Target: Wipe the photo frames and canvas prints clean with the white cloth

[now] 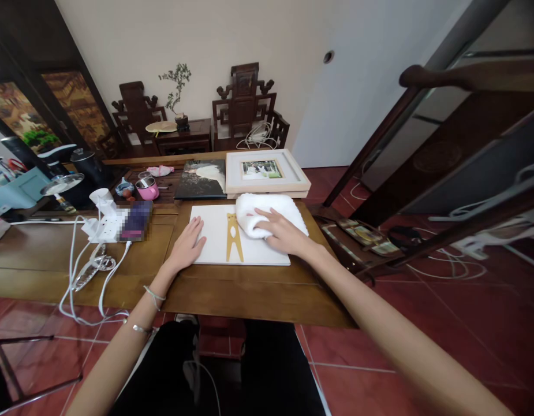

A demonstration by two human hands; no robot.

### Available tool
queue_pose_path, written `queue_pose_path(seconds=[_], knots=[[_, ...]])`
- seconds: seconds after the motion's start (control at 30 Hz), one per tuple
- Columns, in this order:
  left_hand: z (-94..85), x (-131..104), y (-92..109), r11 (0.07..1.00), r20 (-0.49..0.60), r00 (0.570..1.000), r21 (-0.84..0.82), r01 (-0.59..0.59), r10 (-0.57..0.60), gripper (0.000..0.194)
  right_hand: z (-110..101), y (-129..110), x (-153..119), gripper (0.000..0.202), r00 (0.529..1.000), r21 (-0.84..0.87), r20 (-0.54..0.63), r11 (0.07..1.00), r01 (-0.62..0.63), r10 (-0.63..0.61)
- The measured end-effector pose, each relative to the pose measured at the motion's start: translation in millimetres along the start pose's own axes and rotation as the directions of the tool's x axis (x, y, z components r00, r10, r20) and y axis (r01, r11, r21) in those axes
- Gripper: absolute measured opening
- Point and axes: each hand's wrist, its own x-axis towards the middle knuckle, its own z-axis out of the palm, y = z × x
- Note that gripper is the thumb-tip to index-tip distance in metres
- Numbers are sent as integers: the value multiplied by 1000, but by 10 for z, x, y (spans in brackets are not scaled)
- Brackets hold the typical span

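Note:
A flat white panel (212,231) lies on the wooden table in front of me, bearing a gold, two-legged piece (234,241) near its middle. My left hand (189,242) rests with fingers stretched out on the panel's left edge. On the right side, my right hand (277,228) grips a folded, fluffy white towel (288,208), its fingers pressed into the cloth. The towel covers the panel's upper right part, so what lies beneath is hidden.
Behind the panel are a framed photo (267,173) and a dark photo panel (201,179). To the left sit a power strip (111,222) with trailing white cables, a pink cup (147,188) and a blue holder (19,190). A wooden chair (379,231) stands at right.

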Motion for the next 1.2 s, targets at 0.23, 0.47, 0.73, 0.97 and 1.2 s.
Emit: queue_pose_path(seconds=[0.23,0.47,0.73,0.97,1.2], knots=[[23,-30,43,1000,-24,1000,23,-10,11,55,-25,-247,-259,50,999,15,13,999,34,-34],[19,-40,29,1000,-38,999,12,-23,23,51,-206,-707,-788,51,990,77,78,991,108,-114],[-36,-13,41,998,37,997,4,-65,65,54,-98,-190,-243,54,998,12,53,1000,16,-16],[30,13,5,1000,-12,1000,-24,1,-1,51,19,100,57,51,1000,-17,2,999,-31,31],[28,18,9,1000,-26,1000,-22,-18,17,52,-179,-669,-777,53,994,50,72,996,79,-82]])
